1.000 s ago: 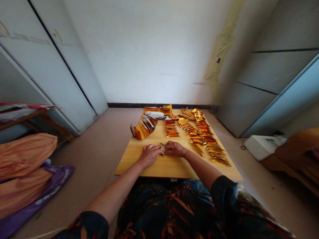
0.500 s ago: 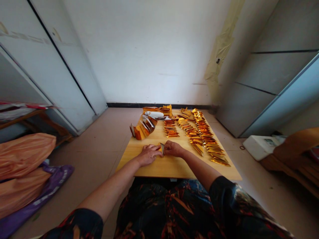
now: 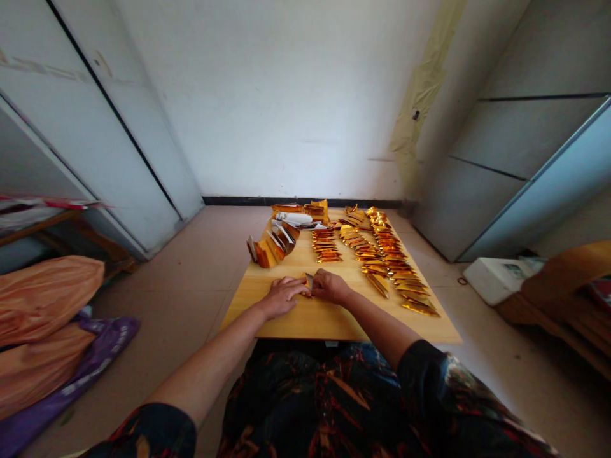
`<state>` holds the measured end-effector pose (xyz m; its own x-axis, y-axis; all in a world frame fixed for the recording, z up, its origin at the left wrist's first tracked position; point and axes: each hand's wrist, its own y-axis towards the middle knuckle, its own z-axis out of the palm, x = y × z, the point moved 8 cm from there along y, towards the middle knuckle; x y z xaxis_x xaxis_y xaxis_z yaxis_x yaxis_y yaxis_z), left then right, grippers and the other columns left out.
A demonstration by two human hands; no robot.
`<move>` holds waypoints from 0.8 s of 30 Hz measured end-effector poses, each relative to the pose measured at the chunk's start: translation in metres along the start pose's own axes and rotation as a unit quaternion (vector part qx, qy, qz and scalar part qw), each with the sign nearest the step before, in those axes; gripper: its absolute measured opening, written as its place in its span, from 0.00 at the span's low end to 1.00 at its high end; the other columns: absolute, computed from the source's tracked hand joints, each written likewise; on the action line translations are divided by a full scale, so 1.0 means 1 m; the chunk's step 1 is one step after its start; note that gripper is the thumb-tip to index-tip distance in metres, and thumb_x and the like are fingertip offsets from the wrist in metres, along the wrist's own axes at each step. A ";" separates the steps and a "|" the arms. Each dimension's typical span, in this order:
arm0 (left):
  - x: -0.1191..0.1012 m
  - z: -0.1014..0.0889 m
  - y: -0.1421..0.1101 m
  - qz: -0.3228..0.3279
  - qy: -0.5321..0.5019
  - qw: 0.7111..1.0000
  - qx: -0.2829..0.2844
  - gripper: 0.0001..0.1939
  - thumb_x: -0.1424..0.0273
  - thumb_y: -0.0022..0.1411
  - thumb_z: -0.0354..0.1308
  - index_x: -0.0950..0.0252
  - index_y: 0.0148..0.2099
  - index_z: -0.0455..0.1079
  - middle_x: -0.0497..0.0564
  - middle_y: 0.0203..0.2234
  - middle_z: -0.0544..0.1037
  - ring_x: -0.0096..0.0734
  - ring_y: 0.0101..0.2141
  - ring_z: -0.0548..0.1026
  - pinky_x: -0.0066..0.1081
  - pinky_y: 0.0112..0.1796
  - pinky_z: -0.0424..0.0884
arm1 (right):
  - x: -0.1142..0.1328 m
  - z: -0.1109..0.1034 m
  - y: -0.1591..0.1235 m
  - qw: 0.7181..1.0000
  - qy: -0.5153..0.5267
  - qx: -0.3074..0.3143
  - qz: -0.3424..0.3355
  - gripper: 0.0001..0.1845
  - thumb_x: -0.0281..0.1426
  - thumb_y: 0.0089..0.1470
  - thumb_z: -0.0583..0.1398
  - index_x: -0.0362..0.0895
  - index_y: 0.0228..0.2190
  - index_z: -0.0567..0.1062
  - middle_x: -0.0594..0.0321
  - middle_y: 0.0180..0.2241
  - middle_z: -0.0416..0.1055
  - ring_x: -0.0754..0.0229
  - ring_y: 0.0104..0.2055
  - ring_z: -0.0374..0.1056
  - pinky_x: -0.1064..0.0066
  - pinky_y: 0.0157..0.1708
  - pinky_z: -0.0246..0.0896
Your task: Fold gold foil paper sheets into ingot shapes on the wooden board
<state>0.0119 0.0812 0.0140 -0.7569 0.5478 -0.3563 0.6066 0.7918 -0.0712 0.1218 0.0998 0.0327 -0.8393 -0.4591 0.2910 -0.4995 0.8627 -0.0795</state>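
Both of my hands rest on a low wooden table [image 3: 286, 321], fingers pinched on a small gold foil paper piece [image 3: 308, 281] between them. My left hand [image 3: 281, 296] holds its left side, my right hand [image 3: 330, 286] its right side. Beyond them lie rows of folded gold foil pieces [image 3: 389, 254] running up the right half of the table, and a shorter row [image 3: 326, 245] in the middle. A curved stack of unfolded gold sheets [image 3: 272, 247] stands at the left.
A white roll-like object [image 3: 296, 218] and more gold stacks [image 3: 317, 210] lie at the table's far edge. Orange and purple bags [image 3: 48, 318] sit on the floor at left. A white box [image 3: 496, 278] sits at right. Cabinets flank both sides.
My hands stayed on the foil piece with only slight finger shifts; the view drifted a little.
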 end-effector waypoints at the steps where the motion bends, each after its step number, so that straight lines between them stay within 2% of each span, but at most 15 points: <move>1: 0.000 0.000 0.000 -0.002 -0.002 1.000 0.000 0.27 0.77 0.51 0.49 0.50 0.52 0.68 0.45 0.60 0.61 0.40 0.57 0.59 0.46 0.54 0.54 | -0.001 0.001 0.000 1.000 0.001 -0.003 0.002 0.13 0.39 0.56 0.59 0.42 0.32 0.75 0.60 0.37 0.69 0.65 0.34 0.65 0.77 0.30 0.53; 16: -0.002 0.000 -0.002 0.030 0.044 0.999 0.002 0.27 0.77 0.54 0.50 0.45 0.52 0.68 0.44 0.60 0.61 0.41 0.56 0.61 0.45 0.52 0.57 | -0.009 0.005 0.010 0.999 0.050 -0.008 0.005 0.05 0.32 0.48 0.62 0.43 0.28 0.76 0.62 0.35 0.69 0.65 0.32 0.64 0.77 0.29 0.53; 24: -0.005 -0.001 -0.001 0.041 0.062 0.997 -0.003 0.25 0.77 0.56 0.50 0.44 0.52 0.68 0.44 0.60 0.62 0.40 0.56 0.61 0.44 0.52 0.57 | -0.020 0.003 0.010 0.996 0.078 -0.039 0.007 0.03 0.29 0.48 0.61 0.43 0.28 0.75 0.64 0.34 0.68 0.66 0.31 0.62 0.77 0.29 0.53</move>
<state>0.0148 0.0783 0.0163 -0.7295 0.6399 -0.2417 0.6664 0.7445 -0.0403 0.1327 0.1168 0.0229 -0.7995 -0.4132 0.4360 -0.4640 0.8858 -0.0113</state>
